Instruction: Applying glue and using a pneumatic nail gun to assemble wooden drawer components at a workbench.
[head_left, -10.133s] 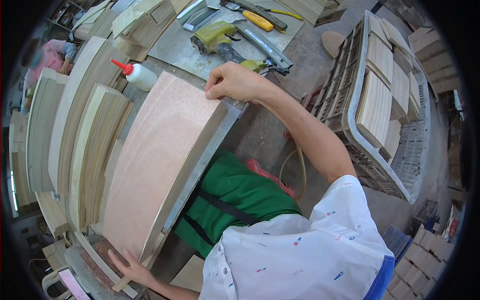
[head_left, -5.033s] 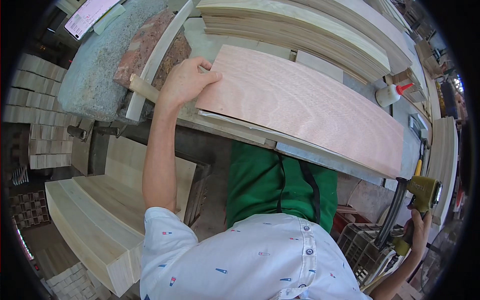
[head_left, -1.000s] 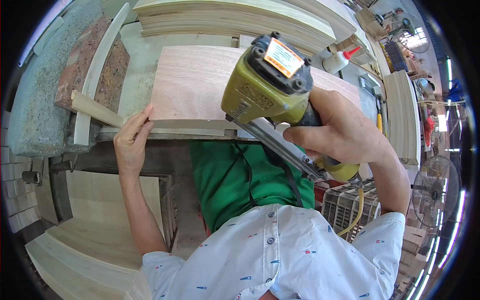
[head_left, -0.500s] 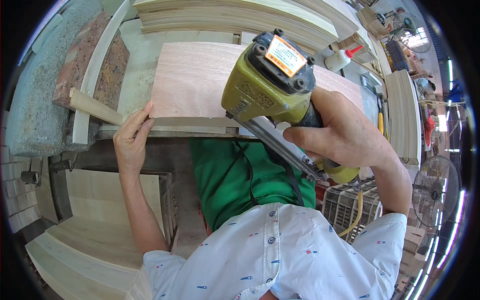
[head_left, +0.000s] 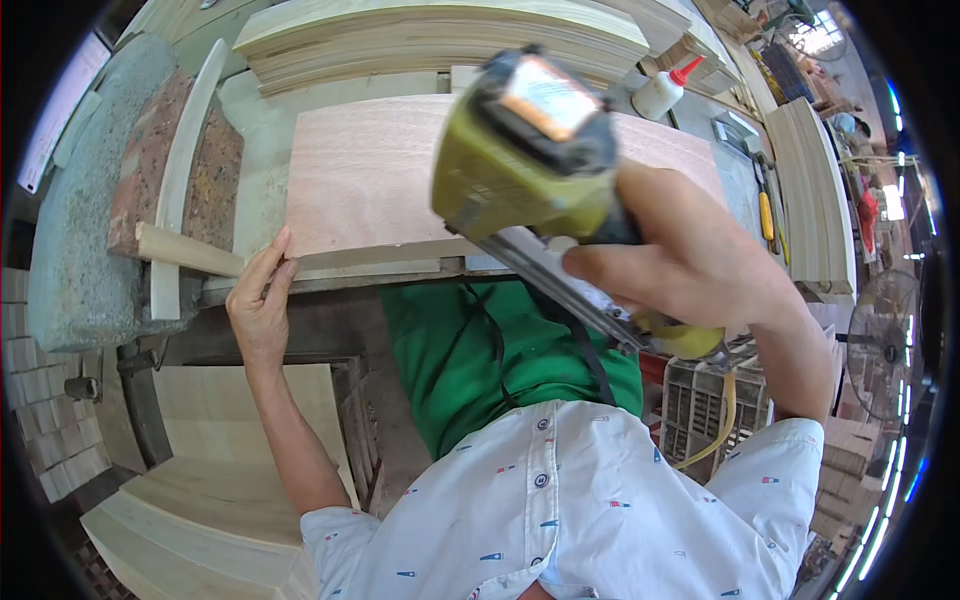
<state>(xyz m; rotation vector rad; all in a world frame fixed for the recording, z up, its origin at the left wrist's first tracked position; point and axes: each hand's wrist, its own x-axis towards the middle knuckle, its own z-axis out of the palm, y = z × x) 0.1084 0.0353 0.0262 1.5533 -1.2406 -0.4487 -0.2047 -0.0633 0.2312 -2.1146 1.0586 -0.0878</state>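
The pinkish board [head_left: 370,185] lies on the worktop [head_left: 256,112]; the left hand [head_left: 262,305] grasps its near left corner; over the board's near edge the right hand [head_left: 695,250] grips a green nail gun [head_left: 520,185]; beyond the board are a white bottle [head_left: 656,97] and stacked wood [head_left: 440,48]

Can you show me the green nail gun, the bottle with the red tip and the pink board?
Green nail gun [head_left: 520,172], head view: on its body.
Bottle [head_left: 656,98], head view: on its white side.
Pink board [head_left: 365,175], head view: on its flat top face.
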